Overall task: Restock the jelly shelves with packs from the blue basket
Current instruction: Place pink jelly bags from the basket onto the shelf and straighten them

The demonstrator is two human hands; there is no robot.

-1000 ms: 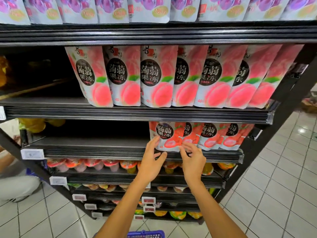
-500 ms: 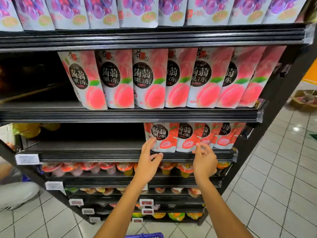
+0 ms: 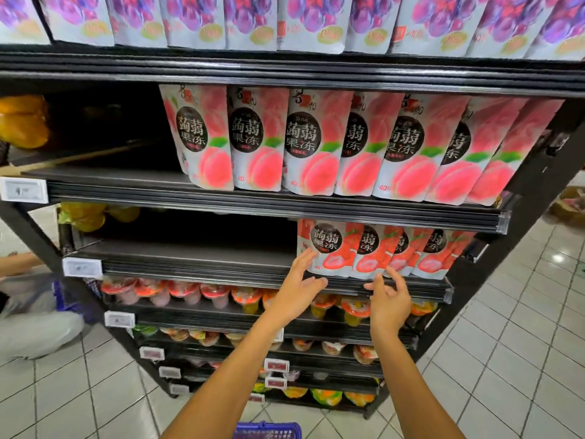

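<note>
The red jelly packs [image 3: 329, 248] stand in a row on a black shelf [image 3: 190, 255]. The left hand [image 3: 297, 289] is open, and its fingertips touch the left edge of the first red pack. The right hand [image 3: 387, 299] is open too and holds nothing, just under the red packs. The blue basket [image 3: 267, 430] is far below them. Pink peach packs [image 3: 304, 144] stand above the red packs.

Your left hand [image 3: 299, 288] touches the leftmost strawberry jelly pack [image 3: 329, 248]; your right hand [image 3: 387, 301] hovers below, fingers spread.
</note>
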